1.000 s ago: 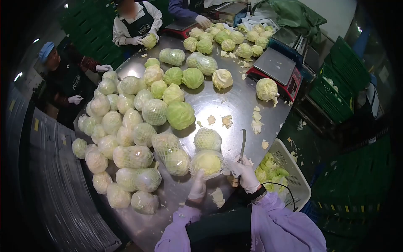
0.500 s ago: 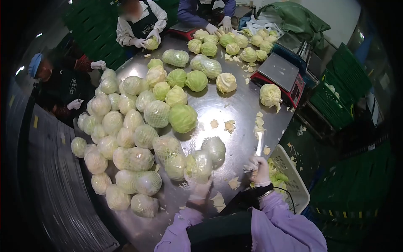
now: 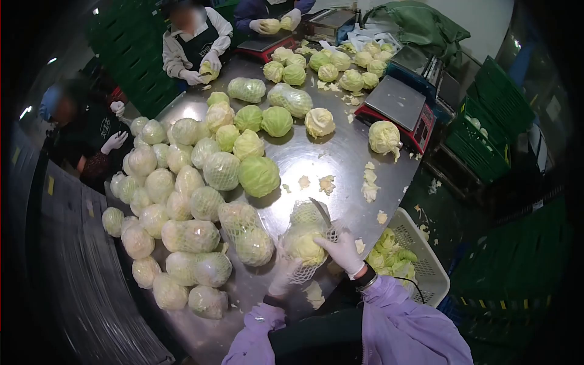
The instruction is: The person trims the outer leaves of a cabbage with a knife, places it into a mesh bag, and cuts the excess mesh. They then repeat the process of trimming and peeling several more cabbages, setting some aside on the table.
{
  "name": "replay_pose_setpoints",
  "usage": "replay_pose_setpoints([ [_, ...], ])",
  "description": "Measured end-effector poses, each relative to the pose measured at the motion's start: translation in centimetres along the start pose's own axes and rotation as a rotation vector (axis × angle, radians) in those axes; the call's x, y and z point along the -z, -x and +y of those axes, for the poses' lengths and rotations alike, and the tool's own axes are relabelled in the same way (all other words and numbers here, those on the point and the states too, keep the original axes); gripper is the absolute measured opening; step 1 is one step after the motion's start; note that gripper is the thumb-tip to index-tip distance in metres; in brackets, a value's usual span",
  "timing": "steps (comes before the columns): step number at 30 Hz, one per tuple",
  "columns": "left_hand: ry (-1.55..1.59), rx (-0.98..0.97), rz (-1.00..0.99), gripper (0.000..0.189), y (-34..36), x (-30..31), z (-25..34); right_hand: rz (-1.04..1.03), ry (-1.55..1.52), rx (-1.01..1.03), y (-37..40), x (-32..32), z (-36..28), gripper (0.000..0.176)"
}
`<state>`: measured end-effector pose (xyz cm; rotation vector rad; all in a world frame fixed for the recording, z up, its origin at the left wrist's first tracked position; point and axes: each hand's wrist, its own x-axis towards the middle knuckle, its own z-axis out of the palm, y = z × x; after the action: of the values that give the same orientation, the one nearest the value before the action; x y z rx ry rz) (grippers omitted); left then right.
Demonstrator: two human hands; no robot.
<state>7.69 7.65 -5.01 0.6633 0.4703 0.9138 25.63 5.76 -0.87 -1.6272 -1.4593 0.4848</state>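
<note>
A cabbage (image 3: 306, 248) in white foam netting lies on the steel table in front of me, its pale leaves showing at the near end. My left hand (image 3: 285, 271), gloved in white, grips its lower left side and the netting. From the right, my gloved right hand (image 3: 344, 250) reaches over with its thumb against the cabbage. A knife (image 3: 321, 210) extends from the right hand, blade slanting up and left over the netting; the handle is hidden. Beside my left hand lies a wrapped pair of netted cabbages (image 3: 246, 234).
Many wrapped cabbages (image 3: 161, 185) cover the table's left side. Bare cabbages (image 3: 259, 176) lie beyond. A red scale (image 3: 395, 106) stands at right. A white basket (image 3: 429, 277) holds trimmed leaves. Several co-workers (image 3: 198, 45) stand around the far and left edges.
My right hand has moved left with the knife, from beside the basket to the netted cabbage. The wrapping now sits lower around the cabbage. A far co-worker has lifted cabbage pieces.
</note>
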Motion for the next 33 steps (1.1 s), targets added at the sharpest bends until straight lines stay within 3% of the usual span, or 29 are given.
replay_pose_setpoints([
  [2, 0.094, -0.018, 0.041, 0.084, 0.0, -0.6, 0.4, 0.004, -0.211, -0.1, 0.1, -1.0, 0.9, 0.023],
  [5, -0.052, -0.034, 0.177, 0.082, 0.0, 0.2, 0.3, -0.09, -0.464, -0.244, 0.0, 0.1, -0.7, 0.016],
  [7, 0.083, 0.178, 0.11, 0.072, 0.2, 0.9, 0.3, -0.101, -0.572, -0.268, -0.4, 0.3, -0.2, 0.016],
  [8, 0.083, 0.183, 0.111, 0.072, 0.2, 1.6, -0.4, -0.123, -0.84, -0.451, -0.4, -0.3, 1.7, 0.014],
  [9, 0.339, 0.208, 0.141, 0.07, 0.1, 2.5, -1.5, -0.141, -1.107, -0.637, -0.2, -0.2, 3.0, 0.015],
  [10, 0.596, 0.228, 0.17, 0.069, 0.1, 2.7, -2.0, -0.134, -1.167, -0.634, -0.7, 0.6, 3.4, 0.007],
  [11, 0.598, 0.233, 0.17, 0.069, 0.2, 2.9, -2.4, -0.013, -1.35, -0.693, -1.1, 1.2, 3.8, 0.005],
  [13, 0.564, 0.008, 0.122, 0.07, 0.2, 2.7, -2.6, 0.02, -1.3, -0.738, -1.6, 3.1, 4.6, 0.009],
  [14, 0.567, 0.01, 0.127, 0.07, 0.0, 2.9, -2.5, 0.02, -1.299, -0.744, -1.4, 3.4, 4.5, 0.009],
  [16, 0.551, 0.115, 0.161, 0.073, -0.1, 3.2, -2.5, -0.062, -0.729, -0.678, -0.7, 4.0, 3.5, 0.02],
  [17, 0.543, 0.166, 0.176, 0.074, -0.2, 3.2, -2.4, -0.07, -0.726, -0.685, -0.1, 3.6, 3.3, 0.02],
  [18, 0.911, 0.206, -0.017, 0.072, -0.4, 2.3, -2.5, -0.108, -0.644, -0.597, 0.8, 2.6, 2.9, 0.029],
  [19, 0.911, 0.206, -0.018, 0.072, -0.4, 0.4, -1.7, -0.141, -0.564, -0.506, 1.6, 1.8, 2.1, 0.037],
  [21, 0.178, 0.093, 0.125, 0.067, -0.6, -3.0, -0.8, -0.195, -0.331, -0.588, 2.8, 0.6, -0.2, 0.053],
  [22, 0.258, 0.067, 0.252, 0.063, -1.0, -2.9, -1.6, 0.014, -0.08, -0.185, 2.6, -0.3, -0.7, 0.061],
  [25, 0.174, 0.073, 0.274, 0.06, -0.7, -2.7, -2.2, 0.063, -0.226, -0.355, 3.5, -1.4, -0.3, 0.065],
  [27, 0.178, 0.036, 0.307, 0.061, -1.0, -2.7, -2.0, 0.063, -0.211, -0.321, 4.0, -1.5, 0.5, 0.06],
  [29, 0.184, -0.001, 0.337, 0.062, -1.3, -2.8, -1.7, -0.092, -0.392, -0.441, 4.5, -1.5, 1.5, 0.043],
  [30, 0.275, 0.031, 0.328, 0.063, -1.4, -3.2, -1.0, -0.088, -0.393, -0.44, 4.5, -1.0, 1.0, 0.043],
  [32, 0.368, 0.067, 0.308, 0.067, -1.3, -4.6, 0.3, -0.21, -0.856, -0.665, 3.9, 0.3, -0.6, 0.022],
  [33, 0.365, 0.067, 0.304, 0.067, -1.3, -4.4, 0.2, -0.206, -0.858, -0.662, 3.6, 0.5, -0.5, 0.022],
])
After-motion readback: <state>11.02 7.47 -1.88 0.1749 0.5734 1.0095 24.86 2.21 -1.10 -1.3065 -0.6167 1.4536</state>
